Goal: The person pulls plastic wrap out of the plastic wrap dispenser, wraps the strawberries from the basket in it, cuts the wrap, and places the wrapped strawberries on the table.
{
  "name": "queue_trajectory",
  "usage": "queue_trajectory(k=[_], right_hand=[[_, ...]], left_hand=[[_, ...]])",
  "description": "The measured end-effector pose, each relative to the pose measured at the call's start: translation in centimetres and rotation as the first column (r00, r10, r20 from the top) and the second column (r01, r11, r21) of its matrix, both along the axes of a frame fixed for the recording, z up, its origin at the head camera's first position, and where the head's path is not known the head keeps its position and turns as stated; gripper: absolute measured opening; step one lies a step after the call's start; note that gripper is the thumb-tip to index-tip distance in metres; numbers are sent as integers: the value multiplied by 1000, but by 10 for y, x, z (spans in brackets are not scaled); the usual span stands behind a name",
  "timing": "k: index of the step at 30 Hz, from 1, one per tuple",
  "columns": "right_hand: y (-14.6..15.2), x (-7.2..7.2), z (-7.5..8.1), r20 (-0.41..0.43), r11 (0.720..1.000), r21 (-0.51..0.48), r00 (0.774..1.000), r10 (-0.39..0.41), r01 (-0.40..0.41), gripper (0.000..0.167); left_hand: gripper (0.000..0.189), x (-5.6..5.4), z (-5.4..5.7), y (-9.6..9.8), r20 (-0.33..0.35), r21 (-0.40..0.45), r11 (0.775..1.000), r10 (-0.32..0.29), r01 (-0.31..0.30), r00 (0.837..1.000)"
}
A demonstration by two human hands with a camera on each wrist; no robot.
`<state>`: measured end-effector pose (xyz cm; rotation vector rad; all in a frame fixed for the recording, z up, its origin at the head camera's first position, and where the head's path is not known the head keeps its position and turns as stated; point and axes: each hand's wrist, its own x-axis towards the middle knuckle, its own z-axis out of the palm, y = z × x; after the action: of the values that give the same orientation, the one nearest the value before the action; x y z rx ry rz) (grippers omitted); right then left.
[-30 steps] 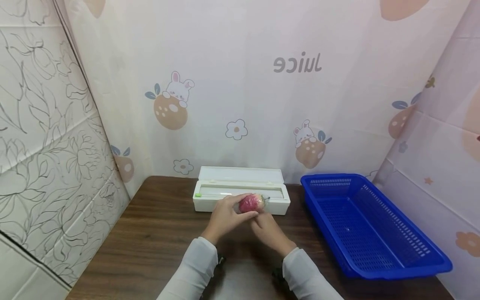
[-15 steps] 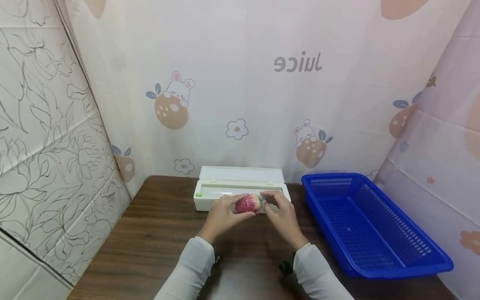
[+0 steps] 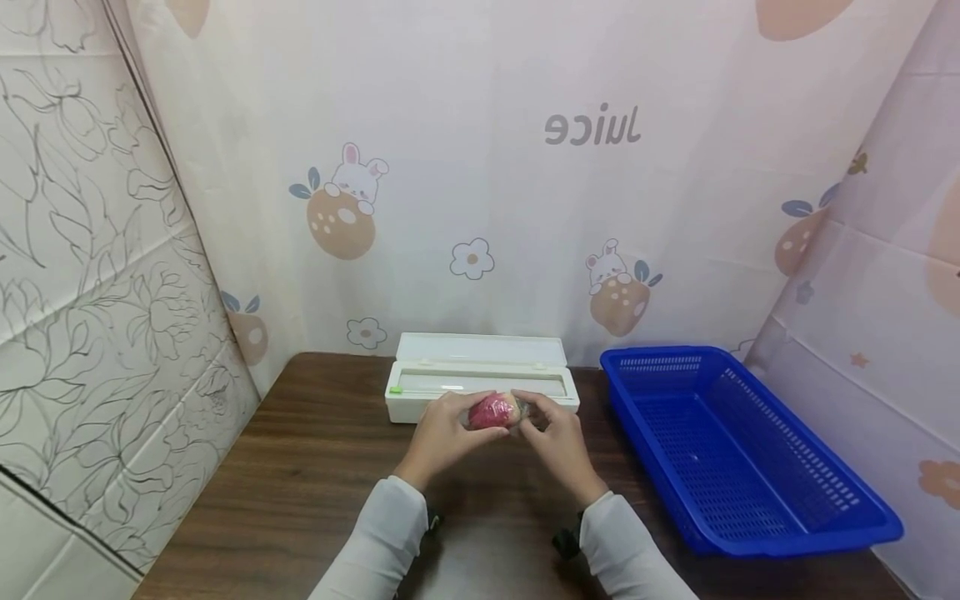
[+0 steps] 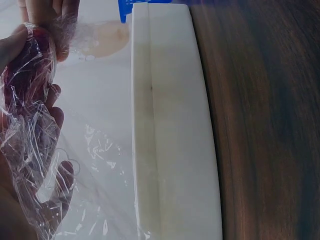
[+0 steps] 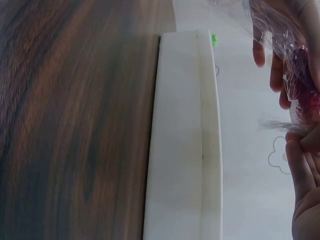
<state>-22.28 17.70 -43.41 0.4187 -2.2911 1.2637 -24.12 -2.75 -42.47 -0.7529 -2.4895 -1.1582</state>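
Note:
A red fruit with a pale yellow end, wrapped in clear cling film, is held up in front of the white dispenser box. My left hand grips the fruit's left side between thumb and fingers, and loose crinkled film hangs along that palm in the left wrist view. At the pale end, my right hand pinches the gathered film. A thin twisted tail of film sticks out past those fingers in the right wrist view. The fingers hide part of the fruit.
The dispenser's lid stands raised against the curtain, and a green slider sits at its left end. A blue perforated basket stands on the right of the brown wooden table. Patterned sheets line the back and sides.
My right hand has come up from below the fruit to its pale end and now pinches the film there, covering the tail. The fruit has shifted slightly left with the left hand.

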Motion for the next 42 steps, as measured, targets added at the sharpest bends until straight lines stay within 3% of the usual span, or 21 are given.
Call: queue_trajectory(k=[14,16,21,25,33,42], right_hand=[[-14,-2,-6,145,968,-238,983,114,-77,38],[-18,4,3,162,968,-240,980,117,-76,40],[-20,4,0,169,976,-210,981,91,-54,42],[-18,-2,-13,146,982,-180,986,81,-54,43],[-20,-2,-19,164,999,-34,986,-22,28,38],[-26,-1,-23,202,1000,4,979,-24,24,43]], left_hand=[[56,-3,0,1,16,39,999,-26,26,1000],[55,-3,1,1,30,55,998,-37,36,999],[55,-2,1,2,77,120,990,-87,77,993],[55,-3,0,2,87,155,983,-111,97,990],[55,-2,-3,4,119,165,980,-132,112,984],[59,1,-1,3,201,133,985,-132,107,971]])
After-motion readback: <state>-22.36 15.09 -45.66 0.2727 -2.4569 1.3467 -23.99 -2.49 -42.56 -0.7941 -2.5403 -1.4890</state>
